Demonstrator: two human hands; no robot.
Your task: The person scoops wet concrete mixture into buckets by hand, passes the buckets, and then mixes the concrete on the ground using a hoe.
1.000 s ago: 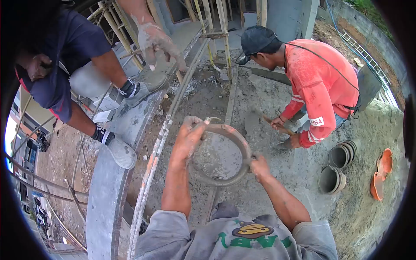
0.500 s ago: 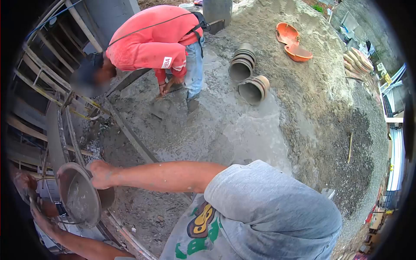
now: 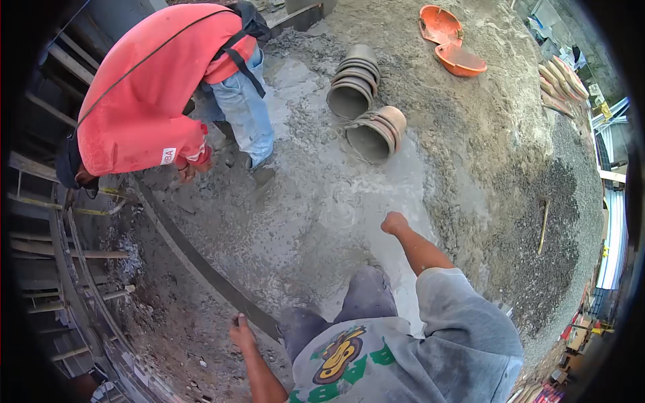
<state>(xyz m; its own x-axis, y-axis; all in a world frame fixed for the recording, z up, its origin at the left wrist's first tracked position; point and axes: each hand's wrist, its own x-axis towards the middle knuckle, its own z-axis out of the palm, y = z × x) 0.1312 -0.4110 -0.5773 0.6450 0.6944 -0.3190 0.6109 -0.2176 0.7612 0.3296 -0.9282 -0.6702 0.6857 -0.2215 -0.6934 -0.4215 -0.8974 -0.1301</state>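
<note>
My right hand (image 3: pixel 395 223) is held out over the wet grey concrete (image 3: pixel 336 215), fingers curled in and nothing visible in them. Below the dark wooden board (image 3: pixel 218 279), near its lower end, my left hand (image 3: pixel 242 332) is free, its fingers partly spread. Two stacks of mortar-smeared buckets lie on their sides beyond my right hand: the farther bucket stack (image 3: pixel 351 97) and the nearer bucket stack (image 3: pixel 375 140), mouths towards me.
A co-worker in a red hoodie (image 3: pixel 144 87) bends over at the upper left. Wooden framing (image 3: pixel 84 262) runs along the left. Cracked orange basins (image 3: pixel 460 59) rest on the sand, and a stick (image 3: pixel 544 225) lies on dark gravel at right.
The bucket my right hand gripped at the left has gone from view. That hand has swung right over the concrete; my left hand has drawn back. The co-worker appears farther left.
</note>
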